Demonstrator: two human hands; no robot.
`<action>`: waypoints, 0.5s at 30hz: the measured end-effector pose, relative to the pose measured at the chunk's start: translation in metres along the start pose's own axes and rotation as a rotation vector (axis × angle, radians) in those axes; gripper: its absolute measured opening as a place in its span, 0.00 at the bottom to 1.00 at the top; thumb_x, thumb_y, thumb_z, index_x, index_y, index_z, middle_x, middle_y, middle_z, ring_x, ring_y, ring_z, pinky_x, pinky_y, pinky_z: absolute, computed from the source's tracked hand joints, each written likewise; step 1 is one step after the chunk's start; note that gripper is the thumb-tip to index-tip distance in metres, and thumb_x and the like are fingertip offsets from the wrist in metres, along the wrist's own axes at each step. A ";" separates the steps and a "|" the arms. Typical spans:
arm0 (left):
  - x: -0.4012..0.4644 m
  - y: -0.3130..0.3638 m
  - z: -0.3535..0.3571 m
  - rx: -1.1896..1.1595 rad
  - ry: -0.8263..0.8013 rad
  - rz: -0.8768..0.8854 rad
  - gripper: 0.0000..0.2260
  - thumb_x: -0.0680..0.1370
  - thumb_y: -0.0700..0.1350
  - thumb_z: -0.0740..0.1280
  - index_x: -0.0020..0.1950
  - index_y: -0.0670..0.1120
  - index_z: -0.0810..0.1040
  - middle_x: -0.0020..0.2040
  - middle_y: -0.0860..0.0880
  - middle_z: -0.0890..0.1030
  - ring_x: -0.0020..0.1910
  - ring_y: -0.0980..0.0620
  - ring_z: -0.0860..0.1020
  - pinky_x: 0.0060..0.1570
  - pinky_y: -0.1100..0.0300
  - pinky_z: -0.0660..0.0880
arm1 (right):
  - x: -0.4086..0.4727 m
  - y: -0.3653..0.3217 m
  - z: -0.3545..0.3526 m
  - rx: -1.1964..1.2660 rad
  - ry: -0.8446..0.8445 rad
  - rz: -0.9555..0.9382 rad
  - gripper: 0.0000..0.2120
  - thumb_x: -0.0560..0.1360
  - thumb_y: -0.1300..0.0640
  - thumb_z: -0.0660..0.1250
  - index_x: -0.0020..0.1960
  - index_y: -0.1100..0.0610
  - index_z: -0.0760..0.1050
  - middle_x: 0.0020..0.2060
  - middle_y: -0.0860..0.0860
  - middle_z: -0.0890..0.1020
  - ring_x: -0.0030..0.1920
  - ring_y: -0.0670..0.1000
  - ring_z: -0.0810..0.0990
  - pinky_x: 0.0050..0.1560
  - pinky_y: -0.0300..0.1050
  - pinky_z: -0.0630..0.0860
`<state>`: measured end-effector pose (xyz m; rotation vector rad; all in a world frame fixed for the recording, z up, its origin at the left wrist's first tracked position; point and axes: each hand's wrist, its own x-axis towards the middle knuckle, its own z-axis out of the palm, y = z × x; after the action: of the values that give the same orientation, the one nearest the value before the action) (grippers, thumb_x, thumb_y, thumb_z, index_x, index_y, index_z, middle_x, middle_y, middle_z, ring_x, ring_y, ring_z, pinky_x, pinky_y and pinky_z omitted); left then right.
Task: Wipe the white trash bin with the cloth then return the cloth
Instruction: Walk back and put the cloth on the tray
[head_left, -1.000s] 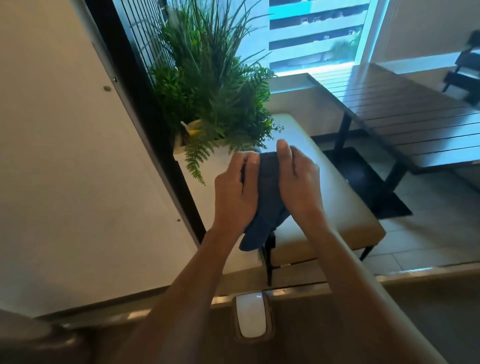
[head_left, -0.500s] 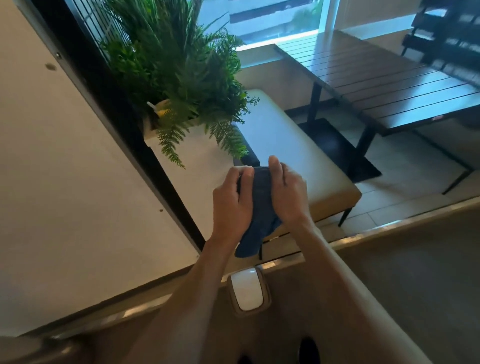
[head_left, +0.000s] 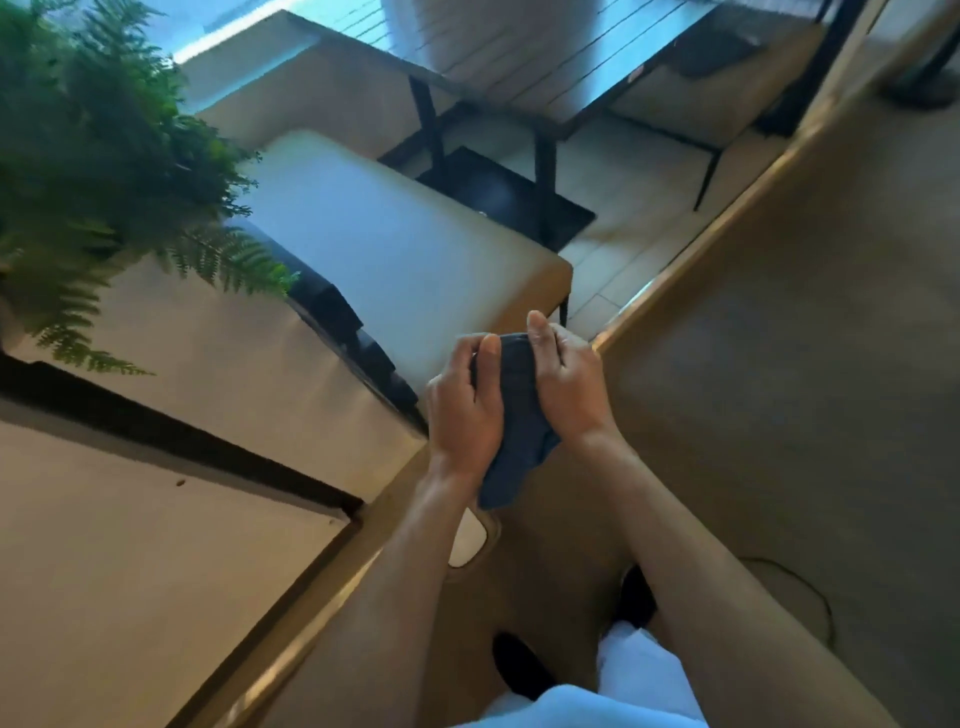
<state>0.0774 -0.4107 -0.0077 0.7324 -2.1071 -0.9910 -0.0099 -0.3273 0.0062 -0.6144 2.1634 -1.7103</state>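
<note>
A dark blue cloth (head_left: 519, 431) is bunched between both hands in the middle of the view. My left hand (head_left: 465, 405) grips its left side and my right hand (head_left: 566, 384) grips its right side, thumbs on top. The cloth's lower end hangs down below my wrists. No white trash bin is in view. A small white rounded plate (head_left: 467, 540) set in the floor shows partly behind my left forearm.
A cushioned beige bench (head_left: 395, 244) stands ahead, with a fern plant (head_left: 93, 156) in a white planter at left. A dark slatted table (head_left: 545, 67) on black legs is beyond. A metal floor strip (head_left: 691, 249) runs diagonally; carpet lies at right. My shoes show below.
The view has swung right and tilted down; the plant slid to the left edge and my feet came into view. Both hands keep hold of the cloth.
</note>
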 end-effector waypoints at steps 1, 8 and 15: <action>0.000 0.004 0.012 -0.001 -0.031 0.015 0.10 0.87 0.52 0.59 0.54 0.50 0.77 0.40 0.61 0.78 0.39 0.62 0.80 0.38 0.68 0.74 | 0.002 0.008 -0.012 -0.011 0.022 0.010 0.23 0.85 0.45 0.57 0.37 0.56 0.73 0.31 0.50 0.77 0.30 0.44 0.73 0.33 0.38 0.70; 0.000 0.043 0.107 -0.106 -0.216 0.028 0.09 0.87 0.51 0.60 0.56 0.50 0.78 0.45 0.57 0.82 0.43 0.56 0.82 0.41 0.52 0.82 | 0.025 0.054 -0.103 -0.025 0.172 0.093 0.24 0.85 0.44 0.57 0.38 0.57 0.73 0.31 0.51 0.78 0.31 0.45 0.74 0.35 0.44 0.73; 0.012 0.096 0.196 -0.155 -0.311 0.048 0.06 0.87 0.51 0.60 0.56 0.55 0.76 0.45 0.58 0.82 0.43 0.55 0.82 0.40 0.47 0.83 | 0.056 0.065 -0.198 0.013 0.238 0.107 0.21 0.86 0.48 0.56 0.35 0.52 0.70 0.30 0.48 0.75 0.30 0.38 0.75 0.32 0.28 0.69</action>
<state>-0.0995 -0.2830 -0.0189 0.4722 -2.2647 -1.2930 -0.1645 -0.1778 -0.0093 -0.2967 2.2943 -1.8174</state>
